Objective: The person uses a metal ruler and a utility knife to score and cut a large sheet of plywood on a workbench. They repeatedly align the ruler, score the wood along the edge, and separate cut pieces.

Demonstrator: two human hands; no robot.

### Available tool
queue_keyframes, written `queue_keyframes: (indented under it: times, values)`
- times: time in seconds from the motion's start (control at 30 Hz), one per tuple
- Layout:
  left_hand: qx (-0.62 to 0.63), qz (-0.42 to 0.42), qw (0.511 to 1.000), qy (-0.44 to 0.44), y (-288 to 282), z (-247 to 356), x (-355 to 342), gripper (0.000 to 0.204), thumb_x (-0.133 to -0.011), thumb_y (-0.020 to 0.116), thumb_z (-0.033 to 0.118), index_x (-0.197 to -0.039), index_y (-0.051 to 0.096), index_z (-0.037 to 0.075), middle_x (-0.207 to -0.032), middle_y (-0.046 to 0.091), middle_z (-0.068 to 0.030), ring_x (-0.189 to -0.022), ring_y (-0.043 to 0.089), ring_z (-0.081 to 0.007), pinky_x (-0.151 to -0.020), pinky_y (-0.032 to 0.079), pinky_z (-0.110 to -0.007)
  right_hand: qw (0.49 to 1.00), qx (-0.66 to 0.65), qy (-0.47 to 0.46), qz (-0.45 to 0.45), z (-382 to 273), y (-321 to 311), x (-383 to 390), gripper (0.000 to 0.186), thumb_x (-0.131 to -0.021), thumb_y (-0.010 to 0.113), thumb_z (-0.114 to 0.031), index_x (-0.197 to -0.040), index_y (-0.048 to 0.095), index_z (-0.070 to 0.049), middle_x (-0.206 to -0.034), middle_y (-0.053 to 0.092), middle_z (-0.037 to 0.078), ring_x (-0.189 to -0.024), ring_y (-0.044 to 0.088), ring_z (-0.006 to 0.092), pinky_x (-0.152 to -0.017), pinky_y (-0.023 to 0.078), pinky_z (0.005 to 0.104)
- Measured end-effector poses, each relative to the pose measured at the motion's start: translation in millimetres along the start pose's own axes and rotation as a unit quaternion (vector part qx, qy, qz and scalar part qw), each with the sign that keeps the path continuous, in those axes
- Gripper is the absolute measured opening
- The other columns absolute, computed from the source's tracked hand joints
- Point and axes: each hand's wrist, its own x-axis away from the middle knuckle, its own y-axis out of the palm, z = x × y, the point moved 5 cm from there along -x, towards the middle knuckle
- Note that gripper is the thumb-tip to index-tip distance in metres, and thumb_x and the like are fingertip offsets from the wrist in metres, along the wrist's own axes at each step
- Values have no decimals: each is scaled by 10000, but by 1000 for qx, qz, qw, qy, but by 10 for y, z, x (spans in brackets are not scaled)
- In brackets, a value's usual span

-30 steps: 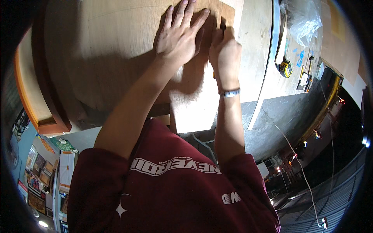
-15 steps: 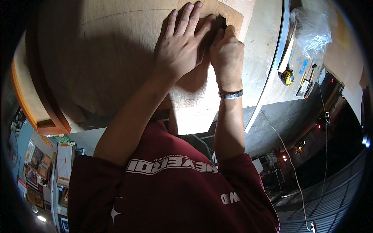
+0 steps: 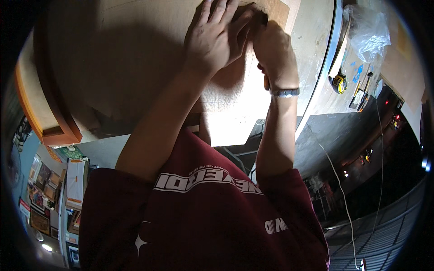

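A sheet of light plywood (image 3: pixel 156 18) lies under both my hands, much of it in shadow. My left hand (image 3: pixel 212 43) presses flat on it with the fingers stretched forward; the fingertips run past the upper edge. Close to its right, my right hand (image 3: pixel 276 52) is closed around a tool with a dark tip (image 3: pixel 263 18) and an orange-red handle end (image 3: pixel 266 82). The fist hides most of the tool, so its exact kind does not show. The dark tip is at the plywood, near its right edge. A banded bracelet or watch (image 3: pixel 285 93) circles my right wrist.
A long pale strip (image 3: pixel 326 58) runs beside the plywood on the right. Beyond it are a yellow-and-black tape measure (image 3: pixel 338 83), a clear plastic bag (image 3: pixel 368 34) and small tools (image 3: pixel 360 95). On the left stands a curved orange-brown wooden frame (image 3: pixel 61 108).
My right fist has tilted and shifted slightly right, so the orange-red handle end now shows below it. The left hand stays flat. The whole view has shifted a little.
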Motion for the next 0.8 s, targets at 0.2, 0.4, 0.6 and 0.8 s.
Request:
queue_keyframes:
  times: [0.2,0.4,0.6,0.8]
  values:
    - [-44,8,999,-21,103,23,-9,613,-984,509,343,-1573,431,190,-1672,305,-170,-1545,272,-318,-1284,161,-485,999,30,-3,19,217,264,932,239,-1064,500,-150,-892,526,14,-668,652,293,-622,711,417,-479,531,496]
    - [-82,78,993,25,431,-60,9,611,-1026,439,425,-1595,397,206,-1679,289,-160,-1536,278,-318,-1283,159,-492,998,25,50,-24,344,405,1691,165,-1040,522,-103,-932,492,19,-658,629,309,-681,691,484,-517,543,535]
    - [-100,85,991,24,448,-153,-41,606,-1045,389,432,-1610,366,213,-1690,263,-150,-1549,245,-316,-1295,122,-489,998,19,50,-25,445,507,2111,182,-1047,533,-129,-935,485,6,-665,628,302,-690,680,493,-517,526,550]
    - [-84,29,996,-8,312,-95,-20,582,-1040,394,356,-1595,373,180,-1689,250,-174,-1579,180,-329,-1302,95,-482,997,63,36,-22,423,551,2162,141,-1046,517,-96,-959,495,14,-641,635,259,-623,707,416,-452,550,470]
